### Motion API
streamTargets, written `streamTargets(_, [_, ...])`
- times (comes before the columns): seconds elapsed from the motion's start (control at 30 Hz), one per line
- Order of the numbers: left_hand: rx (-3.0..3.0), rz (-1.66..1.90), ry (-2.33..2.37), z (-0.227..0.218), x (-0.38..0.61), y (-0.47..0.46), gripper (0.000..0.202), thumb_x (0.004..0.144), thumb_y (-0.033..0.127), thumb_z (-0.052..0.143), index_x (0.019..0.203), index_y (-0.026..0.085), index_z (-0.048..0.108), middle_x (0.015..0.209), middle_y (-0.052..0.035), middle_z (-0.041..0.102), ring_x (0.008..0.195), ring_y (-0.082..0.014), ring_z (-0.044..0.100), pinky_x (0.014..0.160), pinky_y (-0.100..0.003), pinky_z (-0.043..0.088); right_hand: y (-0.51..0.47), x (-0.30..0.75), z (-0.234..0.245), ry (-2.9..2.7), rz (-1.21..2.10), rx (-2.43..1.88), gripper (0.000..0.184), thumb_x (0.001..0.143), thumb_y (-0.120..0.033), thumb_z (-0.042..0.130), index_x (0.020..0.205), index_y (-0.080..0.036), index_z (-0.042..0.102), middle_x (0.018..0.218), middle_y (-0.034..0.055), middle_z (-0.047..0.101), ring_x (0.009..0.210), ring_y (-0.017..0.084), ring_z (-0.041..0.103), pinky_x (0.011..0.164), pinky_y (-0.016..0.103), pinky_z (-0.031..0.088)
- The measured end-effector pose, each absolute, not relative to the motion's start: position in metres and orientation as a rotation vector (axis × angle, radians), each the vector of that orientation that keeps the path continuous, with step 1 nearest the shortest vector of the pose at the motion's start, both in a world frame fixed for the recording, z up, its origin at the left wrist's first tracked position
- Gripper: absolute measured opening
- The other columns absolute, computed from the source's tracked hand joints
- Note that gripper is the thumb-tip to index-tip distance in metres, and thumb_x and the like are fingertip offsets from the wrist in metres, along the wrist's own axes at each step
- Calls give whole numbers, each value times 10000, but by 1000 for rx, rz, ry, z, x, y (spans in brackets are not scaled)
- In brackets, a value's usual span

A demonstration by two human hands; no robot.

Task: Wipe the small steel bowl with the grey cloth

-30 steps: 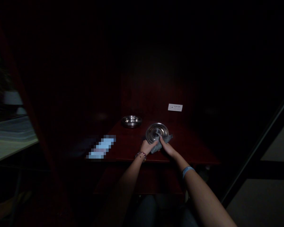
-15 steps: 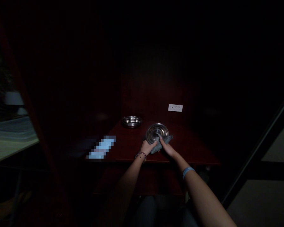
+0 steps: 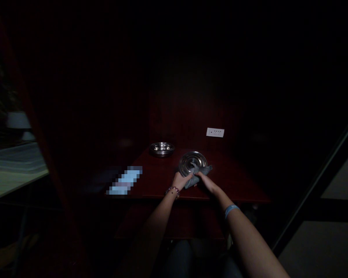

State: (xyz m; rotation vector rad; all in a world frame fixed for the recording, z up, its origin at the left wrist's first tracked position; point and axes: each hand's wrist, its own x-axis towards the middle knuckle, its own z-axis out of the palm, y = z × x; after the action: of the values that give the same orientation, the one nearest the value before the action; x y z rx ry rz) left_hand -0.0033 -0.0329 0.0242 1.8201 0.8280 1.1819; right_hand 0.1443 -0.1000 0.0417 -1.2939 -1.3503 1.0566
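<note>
A shiny round metal bowl (image 3: 188,160) is tilted up over the dark red desk, its inside facing me. My left hand (image 3: 181,179) grips its near left rim, with the thumb pointing right. A grey cloth (image 3: 203,170) drapes over the near right rim and part of the inside. My right hand (image 3: 206,182) is closed on the cloth at the bowl's near right edge; its fingers underneath are mostly hidden. A beaded bracelet circles my left wrist, and a blue band is on my right forearm.
Stacked metal bowls (image 3: 161,150) stand at the desk's back left. A pixelated bright rectangle (image 3: 124,181) lies at the left front of the desk (image 3: 234,181). A white socket panel (image 3: 215,132) is on the back wall. Clear plastic containers (image 3: 17,158) rest on a pale table far left.
My right thumb has slid down and back from the bowl's inside towards its near rim. The bowl and my left hand stay almost where they were.
</note>
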Motion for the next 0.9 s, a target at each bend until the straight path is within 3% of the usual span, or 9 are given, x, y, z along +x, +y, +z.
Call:
streamTargets(0.13, [1810, 1207, 820, 25, -3, -33, 353, 735, 319, 676, 1050, 162, 661, 1081, -63, 699, 993, -163, 656, 867, -234, 505, -106, 140, 48, -1270, 1101, -1307, 401, 815, -476, 458, 930, -153, 665, 732, 53, 640, 696, 170, 566, 708, 287, 429])
streamTargets(0.67, [1795, 1188, 844, 28, -5, -34, 389, 726, 329, 674, 1071, 152, 657, 1095, -76, 694, 1029, -186, 642, 901, -269, 494, -100, 141, 40, -1262, 1056, -1329, 356, 799, -481, 516, 792, -148, 639, 700, 56, 631, 688, 177, 570, 696, 295, 440])
streamTargets(0.9, [1798, 1172, 815, 31, -5, -37, 356, 735, 311, 671, 1061, 168, 662, 1086, -59, 698, 1001, -173, 653, 886, -258, 500, -96, 145, 34, -1287, 1042, -1342, 363, 768, -507, 549, 890, -179, 646, 768, 48, 638, 714, 177, 571, 695, 303, 438])
